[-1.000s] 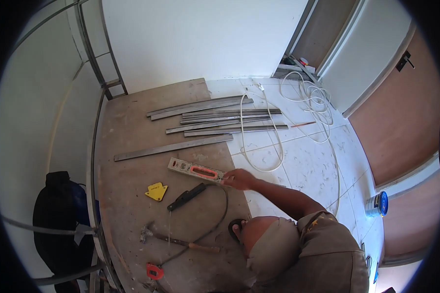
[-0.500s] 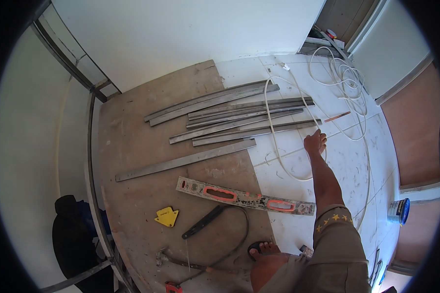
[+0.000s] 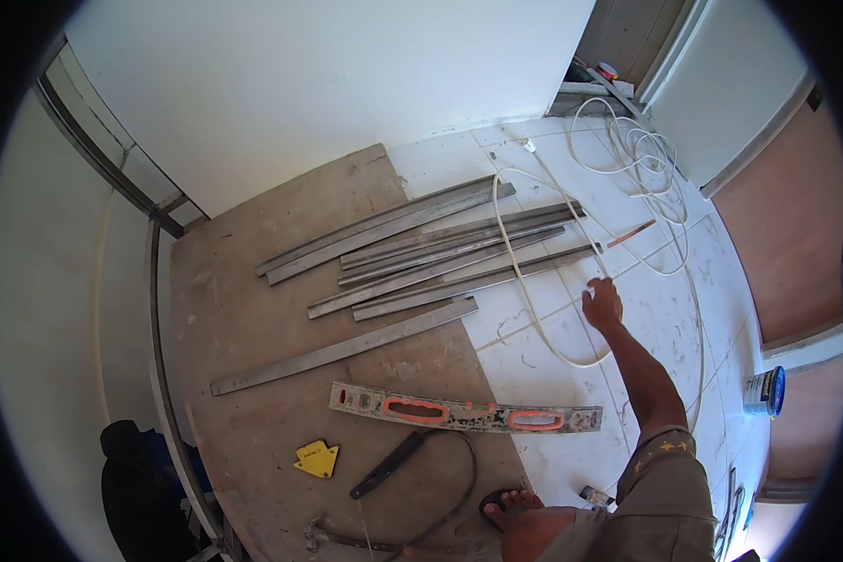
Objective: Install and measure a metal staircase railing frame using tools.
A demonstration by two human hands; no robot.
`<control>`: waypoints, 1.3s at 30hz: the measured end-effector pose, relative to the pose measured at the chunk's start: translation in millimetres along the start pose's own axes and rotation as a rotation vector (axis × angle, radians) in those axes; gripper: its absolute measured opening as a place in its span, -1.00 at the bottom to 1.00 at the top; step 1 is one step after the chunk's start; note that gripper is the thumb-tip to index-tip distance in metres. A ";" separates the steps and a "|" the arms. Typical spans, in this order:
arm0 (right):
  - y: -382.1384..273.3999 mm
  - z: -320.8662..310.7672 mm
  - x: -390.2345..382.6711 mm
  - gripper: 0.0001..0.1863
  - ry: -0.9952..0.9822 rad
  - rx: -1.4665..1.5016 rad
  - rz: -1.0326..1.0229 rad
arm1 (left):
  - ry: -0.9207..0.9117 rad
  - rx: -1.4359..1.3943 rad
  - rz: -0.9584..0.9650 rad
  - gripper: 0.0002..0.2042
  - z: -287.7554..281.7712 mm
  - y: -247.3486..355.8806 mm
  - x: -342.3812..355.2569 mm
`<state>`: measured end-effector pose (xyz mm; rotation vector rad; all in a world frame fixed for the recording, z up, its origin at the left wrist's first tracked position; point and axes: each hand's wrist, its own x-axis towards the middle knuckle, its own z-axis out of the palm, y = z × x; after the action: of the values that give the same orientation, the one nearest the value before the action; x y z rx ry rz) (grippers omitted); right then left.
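Right hand (image 3: 604,305) is held with fingers partly curled; whether the white cord (image 3: 535,319) right at its fingertips is pinched cannot be told. Just beyond, metal bars (image 3: 473,283) are crossed by the cord's loop; judged best lifted clear, not dragged, lest bars be shifted. Farther off, rightward of the grip, slack coils (image 3: 656,194) are seen.

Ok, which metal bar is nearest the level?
The lone bar lowest in the picture. It lies by itself between the level and the other bars, which are grouped farther up, toward the wall.
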<state>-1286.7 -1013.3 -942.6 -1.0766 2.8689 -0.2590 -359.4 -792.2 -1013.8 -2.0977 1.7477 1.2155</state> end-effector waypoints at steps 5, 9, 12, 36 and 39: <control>-11.5 -16.5 95.8 -0.22 0.192 -0.017 0.127 | -0.033 -0.061 -0.066 -0.26 14.3 25.3 -36.1; -60.6 -10.1 124.8 -0.32 -0.072 0.017 0.268 | -0.023 -0.079 -0.147 -0.27 -11.1 40.7 -86.6; -14.8 -58.0 164.7 -0.57 0.045 0.375 -0.064 | -0.139 -0.110 -0.044 -0.28 -38.4 79.0 -60.5; -201.1 -1012.7 47.8 -0.41 0.530 1.955 0.033 | -0.273 -0.912 0.208 -0.50 -467.1 568.5 -348.3; -228.7 -1079.1 45.3 -0.43 0.708 2.092 -0.145 | -0.273 -0.903 0.032 -0.49 -463.3 528.6 -366.5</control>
<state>-1303.3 -1068.3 159.9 -0.4883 1.0277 -2.8448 -598.6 -947.5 -274.2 -2.0938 1.2111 2.4950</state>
